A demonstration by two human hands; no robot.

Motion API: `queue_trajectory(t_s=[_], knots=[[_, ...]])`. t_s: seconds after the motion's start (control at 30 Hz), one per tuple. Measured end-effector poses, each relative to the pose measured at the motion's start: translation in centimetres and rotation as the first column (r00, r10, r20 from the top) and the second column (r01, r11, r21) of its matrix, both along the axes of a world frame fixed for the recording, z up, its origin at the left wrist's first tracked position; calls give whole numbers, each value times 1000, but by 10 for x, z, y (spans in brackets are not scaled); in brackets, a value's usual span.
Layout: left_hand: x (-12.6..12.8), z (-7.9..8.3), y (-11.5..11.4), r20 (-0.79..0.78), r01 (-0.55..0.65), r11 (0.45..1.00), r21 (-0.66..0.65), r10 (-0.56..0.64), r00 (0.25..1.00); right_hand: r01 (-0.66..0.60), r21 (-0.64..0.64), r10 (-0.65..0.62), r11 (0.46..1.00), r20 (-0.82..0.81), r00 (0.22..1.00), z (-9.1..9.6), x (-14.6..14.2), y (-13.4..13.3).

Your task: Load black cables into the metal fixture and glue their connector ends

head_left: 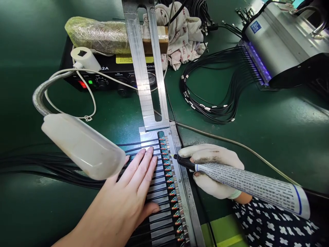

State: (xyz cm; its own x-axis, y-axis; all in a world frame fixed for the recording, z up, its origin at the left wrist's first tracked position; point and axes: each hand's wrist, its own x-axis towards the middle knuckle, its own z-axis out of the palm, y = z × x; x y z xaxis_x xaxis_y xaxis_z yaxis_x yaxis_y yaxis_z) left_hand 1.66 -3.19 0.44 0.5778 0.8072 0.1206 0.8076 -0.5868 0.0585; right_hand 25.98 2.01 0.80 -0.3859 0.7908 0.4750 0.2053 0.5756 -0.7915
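My bare left hand (133, 185) lies flat, fingers stretched out, on a row of thin black cables (154, 187) laid across a metal fixture (183, 185). Each cable ends in a small connector with coloured wires (169, 176). My right hand (210, 169), in a soiled white glove, grips a pen-like dispenser tool (246, 183) wrapped in printed paper. Its dark tip touches the connectors near the top of the row.
A gooseneck lamp (82, 144) hangs over the left of the fixture. Behind stand a black controller box (108, 77), a wrapped bundle (97, 34), a patterned cloth (183, 37) and a long metal rail (144, 68). Right: a UV curing machine (280, 44) with looped cables (218, 92).
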Motion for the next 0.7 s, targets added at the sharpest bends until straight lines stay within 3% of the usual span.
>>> queue_trajectory(t_s=[0.37, 0.57, 0.7], knots=[[1, 1, 0, -12, -7, 1000, 2, 7, 1000, -2, -3, 2, 1000, -9, 1000, 0, -1, 0], [-2, -1, -4, -17, 6, 1000, -3, -6, 1000, 68, -58, -76, 996, -152, 985, 1, 3, -14], [-6, 2, -14, -17, 49, 999, -14, -49, 999, 87, -47, -91, 995, -77, 993, 0, 3, -21]])
